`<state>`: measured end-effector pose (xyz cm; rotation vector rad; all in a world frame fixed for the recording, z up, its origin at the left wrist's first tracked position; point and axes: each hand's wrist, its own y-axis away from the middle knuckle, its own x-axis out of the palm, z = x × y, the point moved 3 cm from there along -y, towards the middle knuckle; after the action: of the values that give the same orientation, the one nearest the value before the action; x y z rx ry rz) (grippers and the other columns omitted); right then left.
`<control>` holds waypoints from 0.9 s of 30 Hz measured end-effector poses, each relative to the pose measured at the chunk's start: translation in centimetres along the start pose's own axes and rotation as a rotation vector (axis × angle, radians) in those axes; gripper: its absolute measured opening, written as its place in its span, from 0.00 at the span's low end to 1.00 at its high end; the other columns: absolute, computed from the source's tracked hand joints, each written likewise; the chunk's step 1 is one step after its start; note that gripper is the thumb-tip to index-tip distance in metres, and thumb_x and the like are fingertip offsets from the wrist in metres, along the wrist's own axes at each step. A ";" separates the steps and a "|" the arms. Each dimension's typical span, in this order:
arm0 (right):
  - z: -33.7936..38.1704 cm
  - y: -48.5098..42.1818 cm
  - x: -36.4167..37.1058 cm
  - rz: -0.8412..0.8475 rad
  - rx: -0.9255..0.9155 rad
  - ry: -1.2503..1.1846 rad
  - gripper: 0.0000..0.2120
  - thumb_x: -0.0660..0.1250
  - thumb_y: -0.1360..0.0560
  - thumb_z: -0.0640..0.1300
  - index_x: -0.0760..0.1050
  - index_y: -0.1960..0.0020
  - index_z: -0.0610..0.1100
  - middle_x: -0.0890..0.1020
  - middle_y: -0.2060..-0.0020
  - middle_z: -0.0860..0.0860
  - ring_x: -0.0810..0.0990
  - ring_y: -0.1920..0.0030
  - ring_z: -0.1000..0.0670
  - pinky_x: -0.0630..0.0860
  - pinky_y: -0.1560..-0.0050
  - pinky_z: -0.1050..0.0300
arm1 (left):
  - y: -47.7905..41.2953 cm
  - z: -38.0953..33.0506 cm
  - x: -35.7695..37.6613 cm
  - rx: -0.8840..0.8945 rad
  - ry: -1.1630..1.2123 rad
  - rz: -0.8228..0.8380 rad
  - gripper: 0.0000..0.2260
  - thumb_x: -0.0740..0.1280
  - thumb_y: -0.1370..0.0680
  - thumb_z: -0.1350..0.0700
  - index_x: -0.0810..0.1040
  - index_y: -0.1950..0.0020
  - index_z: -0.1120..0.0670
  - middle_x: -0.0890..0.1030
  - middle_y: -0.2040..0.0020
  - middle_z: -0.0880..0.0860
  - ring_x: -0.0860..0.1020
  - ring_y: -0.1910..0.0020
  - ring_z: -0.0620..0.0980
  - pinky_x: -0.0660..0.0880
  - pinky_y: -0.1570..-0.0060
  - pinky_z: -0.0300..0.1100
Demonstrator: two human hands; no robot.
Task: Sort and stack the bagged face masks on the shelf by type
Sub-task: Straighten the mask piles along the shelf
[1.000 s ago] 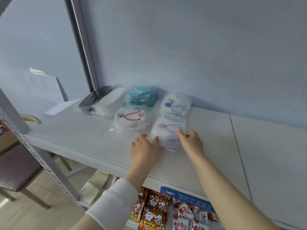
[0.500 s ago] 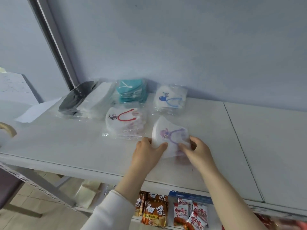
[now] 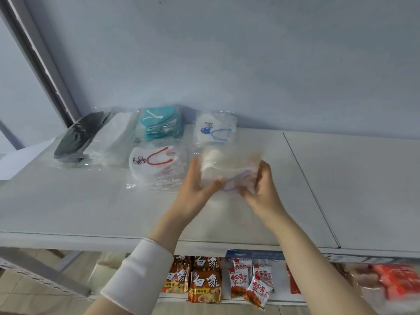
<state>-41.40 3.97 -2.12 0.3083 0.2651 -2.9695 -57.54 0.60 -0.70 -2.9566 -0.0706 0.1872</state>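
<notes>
Right now your left hand (image 3: 195, 186) and right hand (image 3: 261, 189) each grip one side of a clear-bagged purple-loop mask (image 3: 227, 168), fingers curled round its edges. You hold it up over the white shelf (image 3: 91, 201); the bag is blurred. It sits just in front of the blue-loop stack (image 3: 213, 130) and just right of the red-loop stack (image 3: 154, 162). Further left, by the wall, lie the teal stack (image 3: 159, 126), the plain white stack (image 3: 113, 137) and the black stack (image 3: 79, 137). Snack packets (image 3: 204, 280) fill the lower shelf.
</notes>
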 end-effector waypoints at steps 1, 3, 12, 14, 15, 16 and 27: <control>-0.4 0.2 0.2 0.016 0.005 0.003 0.28 0.67 0.29 0.29 0.58 0.35 0.45 0.75 0.44 0.48 0.77 0.44 0.54 0.72 0.43 0.66 | 0.1 0.3 0.2 -0.008 0.021 -0.012 0.22 0.70 0.26 0.55 0.67 0.35 0.52 0.76 0.44 0.44 0.75 0.46 0.34 0.71 0.47 0.28; -1.0 0.4 0.4 0.057 0.029 -0.006 0.28 0.65 0.26 0.31 0.55 0.34 0.44 0.72 0.40 0.45 0.74 0.40 0.51 0.70 0.40 0.63 | 0.1 1.0 0.7 -0.022 0.061 -0.029 0.20 0.69 0.27 0.53 0.68 0.37 0.50 0.77 0.45 0.46 0.76 0.46 0.36 0.72 0.46 0.31; -1.6 -1.0 -0.6 -0.011 0.063 -0.034 0.19 0.68 0.27 0.34 0.65 0.40 0.44 0.76 0.49 0.50 0.76 0.47 0.52 0.73 0.49 0.68 | -2.2 1.2 1.7 -0.038 0.065 -0.078 0.13 0.70 0.27 0.54 0.71 0.45 0.48 0.79 0.45 0.56 0.79 0.46 0.50 0.75 0.43 0.45; -1.2 -1.2 -2.2 -0.055 0.099 -0.052 0.18 0.70 0.28 0.36 0.68 0.42 0.43 0.77 0.53 0.52 0.77 0.51 0.54 0.73 0.51 0.65 | -3.4 0.6 2.8 -0.054 0.093 -0.073 0.14 0.71 0.27 0.56 0.73 0.44 0.54 0.80 0.47 0.57 0.79 0.49 0.51 0.76 0.45 0.47; -1.1 -1.1 -3.3 -0.070 0.130 -0.085 0.18 0.70 0.29 0.37 0.69 0.42 0.43 0.78 0.54 0.53 0.78 0.53 0.55 0.74 0.53 0.66 | -3.9 0.2 3.8 -0.069 0.120 -0.058 0.16 0.71 0.28 0.54 0.73 0.43 0.57 0.80 0.48 0.58 0.79 0.50 0.52 0.76 0.47 0.46; -1.0 -0.9 -4.6 -0.074 0.163 -0.137 0.17 0.70 0.28 0.37 0.71 0.42 0.43 0.79 0.55 0.54 0.78 0.54 0.57 0.74 0.55 0.67 | -4.6 -0.1 4.9 -0.099 0.142 -0.039 0.19 0.70 0.29 0.53 0.74 0.42 0.59 0.81 0.49 0.57 0.80 0.51 0.52 0.76 0.49 0.46; -4.5 3.4 -26.9 -0.244 0.332 -0.262 0.03 0.71 0.29 0.36 0.80 0.57 0.41 0.83 0.57 0.42 0.81 0.57 0.45 0.76 0.49 0.54 | -6.6 -3.4 27.7 -0.281 0.190 0.170 0.06 0.67 0.23 0.59 0.75 0.48 0.58 0.79 0.60 0.53 0.77 0.63 0.48 0.72 0.70 0.31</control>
<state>-13.95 4.84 -1.18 -0.0893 -0.2407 -3.2414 -29.86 8.08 0.50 -3.2430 0.1955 -0.0903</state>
